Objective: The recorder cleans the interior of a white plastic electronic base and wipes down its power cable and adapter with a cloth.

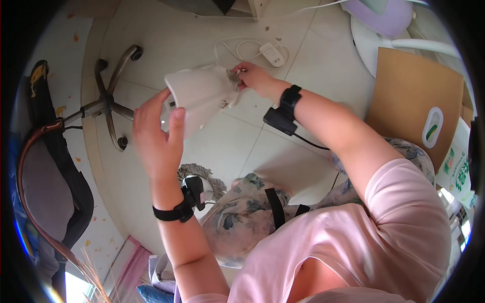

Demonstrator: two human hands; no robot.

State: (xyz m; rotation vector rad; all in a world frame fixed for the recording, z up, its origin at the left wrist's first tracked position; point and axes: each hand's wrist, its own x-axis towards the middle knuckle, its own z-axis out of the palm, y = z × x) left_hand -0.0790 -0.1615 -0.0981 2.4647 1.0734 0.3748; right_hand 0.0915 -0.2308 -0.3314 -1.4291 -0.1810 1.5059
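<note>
My left hand is at the left end of a white plastic housing, its fingers along the edge and the thumb on the near side. A small dark slot shows by that edge. At the housing's far right end, my right hand pinches a tuft of grey fibres between thumb and fingers. Whether the tuft is fixed to the housing cannot be told. Below, near my leg, a round white piece with a grey mop-like fringe lies on the floor, partly covered by my left wrist strap.
A white power adapter with a coiled cable lies on the tiled floor beyond my right hand. Left stands a metal chair base on castors. A brown box with a handle hole is at right, beside a white round base.
</note>
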